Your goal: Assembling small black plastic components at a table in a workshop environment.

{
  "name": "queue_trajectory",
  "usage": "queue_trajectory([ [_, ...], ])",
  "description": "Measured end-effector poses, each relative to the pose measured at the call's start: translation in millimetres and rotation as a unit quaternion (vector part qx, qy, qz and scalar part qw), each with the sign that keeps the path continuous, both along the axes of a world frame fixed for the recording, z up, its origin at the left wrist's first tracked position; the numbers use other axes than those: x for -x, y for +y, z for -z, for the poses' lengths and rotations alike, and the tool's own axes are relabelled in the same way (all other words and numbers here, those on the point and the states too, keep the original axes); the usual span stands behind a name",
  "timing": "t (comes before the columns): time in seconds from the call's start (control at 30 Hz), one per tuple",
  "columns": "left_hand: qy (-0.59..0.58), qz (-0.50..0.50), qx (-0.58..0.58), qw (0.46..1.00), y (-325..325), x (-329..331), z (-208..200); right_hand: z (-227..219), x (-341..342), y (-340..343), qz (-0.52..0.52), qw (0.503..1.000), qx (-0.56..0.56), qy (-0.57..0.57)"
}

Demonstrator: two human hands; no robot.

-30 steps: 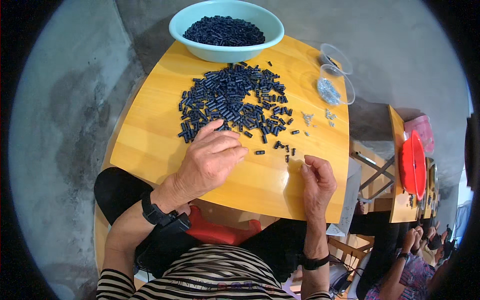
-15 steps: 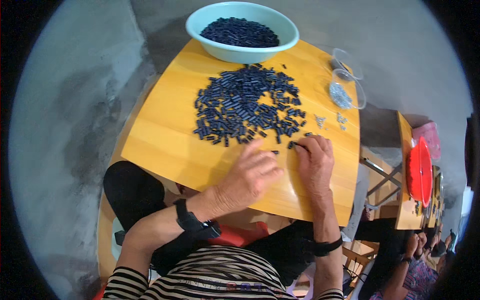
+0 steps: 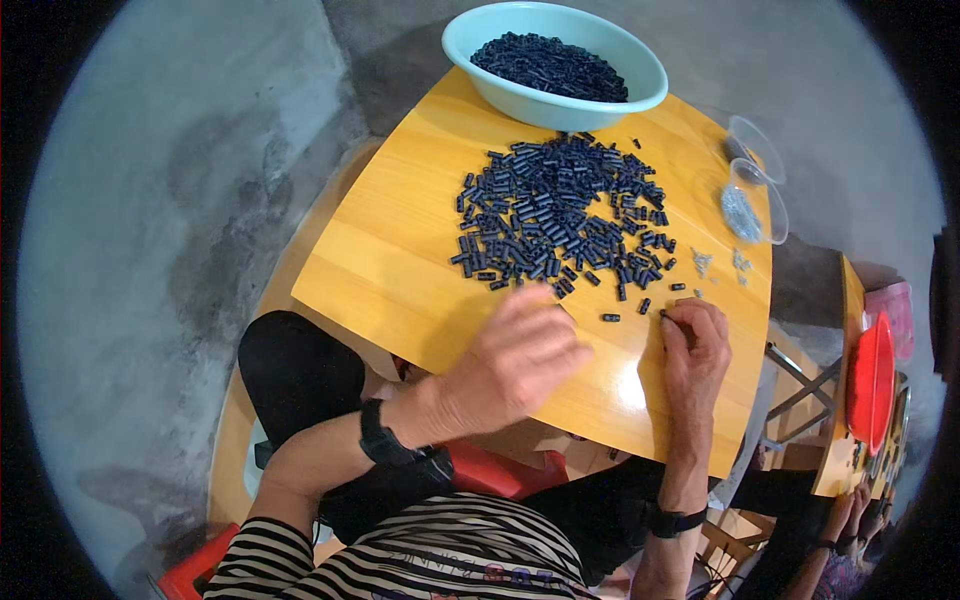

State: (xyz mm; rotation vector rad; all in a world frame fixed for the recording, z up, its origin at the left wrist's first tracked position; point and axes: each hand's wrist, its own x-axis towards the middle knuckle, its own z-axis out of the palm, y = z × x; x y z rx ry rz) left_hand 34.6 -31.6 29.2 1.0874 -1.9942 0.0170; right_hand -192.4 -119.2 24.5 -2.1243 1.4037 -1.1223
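A heap of small black cylindrical pieces [image 3: 560, 215] lies on the yellow wooden table [image 3: 400, 220] before me. Close to the heap's near edge, my left hand [image 3: 525, 355] hovers with bent fingers, blurred by motion; whether it holds anything does not show. Further right, my right hand [image 3: 697, 345] rests low over the tabletop, thumb and fingers closed on one black cylindrical piece, whose dark end [image 3: 665, 314] peeks out at the fingertips. A few loose pieces lie between the hands, among them a single black piece [image 3: 611, 317]. Tiny silvery parts [image 3: 702, 262] lie in small groups beyond my right hand.
At the table's far edge stands a pale turquoise basin [image 3: 560, 108] full of black pieces. A clear cup of small metal parts [image 3: 741, 214] and another clear container [image 3: 757, 150] are at the right edge. Further right, another table holds a red basket [image 3: 870, 385]; a person's hands [image 3: 850, 510] show there.
The whole scene has shifted right and slightly down in the view. Against the table, my right hand has drawn slightly away from the heap, still pinching a piece. My left hand stays raised.
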Motion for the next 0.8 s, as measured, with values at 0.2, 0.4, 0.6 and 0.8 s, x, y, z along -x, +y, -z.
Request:
queue_trajectory([
  [0.2, 0.013, -0.072, -0.012, 0.997, -14, -27, -6, -1, 12, 1, -0.015, 1.000, -0.018, -0.016],
  [0.4, -0.018, -0.037, -0.034, 0.999, -16, -15, 0, 4, 16, -1, -0.011, 0.988, -0.075, -0.133],
  [0.6, -0.061, -0.042, -0.042, 0.996, -20, -13, 9, 12, 22, -6, -0.012, 0.985, -0.073, -0.157],
  [0.8, -0.048, -0.039, -0.046, 0.997, -20, -10, 10, 11, 25, -8, -0.012, 0.989, -0.046, -0.142],
])
